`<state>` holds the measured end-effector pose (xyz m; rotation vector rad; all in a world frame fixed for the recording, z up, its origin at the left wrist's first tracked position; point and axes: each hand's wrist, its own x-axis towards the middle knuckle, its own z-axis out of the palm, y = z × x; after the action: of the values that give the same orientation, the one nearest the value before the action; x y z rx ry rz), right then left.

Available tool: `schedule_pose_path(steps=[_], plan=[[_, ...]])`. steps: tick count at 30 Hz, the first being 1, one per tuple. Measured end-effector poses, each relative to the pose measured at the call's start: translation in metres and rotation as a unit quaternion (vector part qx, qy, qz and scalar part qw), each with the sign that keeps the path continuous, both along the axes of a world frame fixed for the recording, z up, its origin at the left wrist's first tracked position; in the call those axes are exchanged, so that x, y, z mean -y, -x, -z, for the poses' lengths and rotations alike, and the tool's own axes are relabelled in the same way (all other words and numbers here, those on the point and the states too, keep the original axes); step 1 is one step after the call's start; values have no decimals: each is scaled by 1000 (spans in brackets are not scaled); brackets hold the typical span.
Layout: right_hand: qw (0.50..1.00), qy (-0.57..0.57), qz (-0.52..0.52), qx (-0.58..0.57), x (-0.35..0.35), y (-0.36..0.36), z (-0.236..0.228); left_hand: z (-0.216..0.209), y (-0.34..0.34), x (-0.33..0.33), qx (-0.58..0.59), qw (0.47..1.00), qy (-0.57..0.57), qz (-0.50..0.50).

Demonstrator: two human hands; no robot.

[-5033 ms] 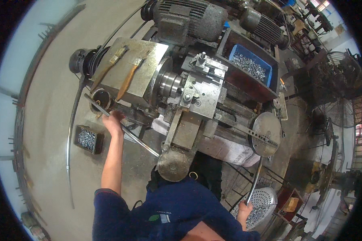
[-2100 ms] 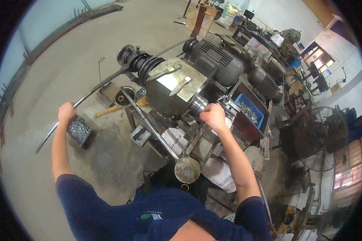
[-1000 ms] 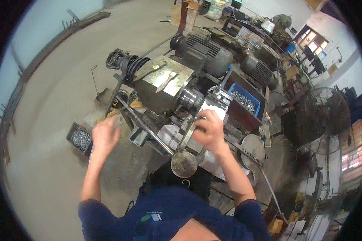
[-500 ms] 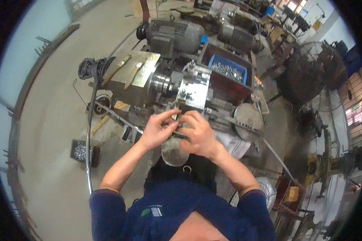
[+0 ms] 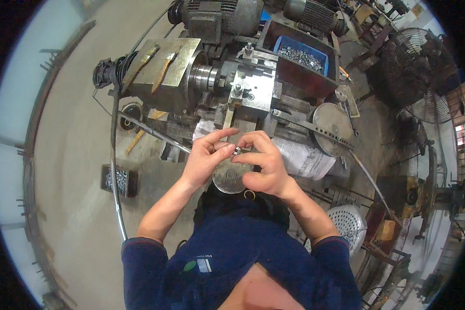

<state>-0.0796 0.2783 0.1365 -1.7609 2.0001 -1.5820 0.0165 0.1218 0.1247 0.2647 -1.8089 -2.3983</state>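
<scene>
A small shiny metal piece with a hole, like a nut (image 5: 237, 150), sits between my fingertips in front of the lathe (image 5: 253, 85). My left hand (image 5: 200, 160) pinches it by the thumb, with the index finger stretched out above. My right hand (image 5: 267, 164) meets it from the other side, fingers bent and fingertips at its edge. Below my hands lies a round grey disc (image 5: 228, 180), partly covered by them. Just beyond is the lathe's chuck (image 5: 204, 77) beside the bright tool block.
A blue tray (image 5: 323, 57) of small metal parts stands in a box behind the tool block. Two brushes (image 5: 163, 74) lie on the headstock. Long rods (image 5: 157, 135) stick out at both sides. A dark bin (image 5: 132, 183) of parts is at left, a fan (image 5: 423, 98) at right.
The view has shifted, so the lathe shows larger and higher. My fingers have moved apart a little, and the small metal piece between them now shows.
</scene>
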Motion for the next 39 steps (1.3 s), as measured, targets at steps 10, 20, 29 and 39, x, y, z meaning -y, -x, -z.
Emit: schedule_pose_path(steps=[10,20,29,39], plan=[[974,-11,-37,224,-9,-5,20,4,3,-8,15,997,-78,10],[977,-17,-27,209,-13,-2,15,5,4,-12,1,987,-156,29],[999,11,10,51,-15,-2,4,-2,1,-18,-18,989,-145,19],[999,37,-23,16,-18,-6,-14,-10,-9,-23,-29,989,-142,14]])
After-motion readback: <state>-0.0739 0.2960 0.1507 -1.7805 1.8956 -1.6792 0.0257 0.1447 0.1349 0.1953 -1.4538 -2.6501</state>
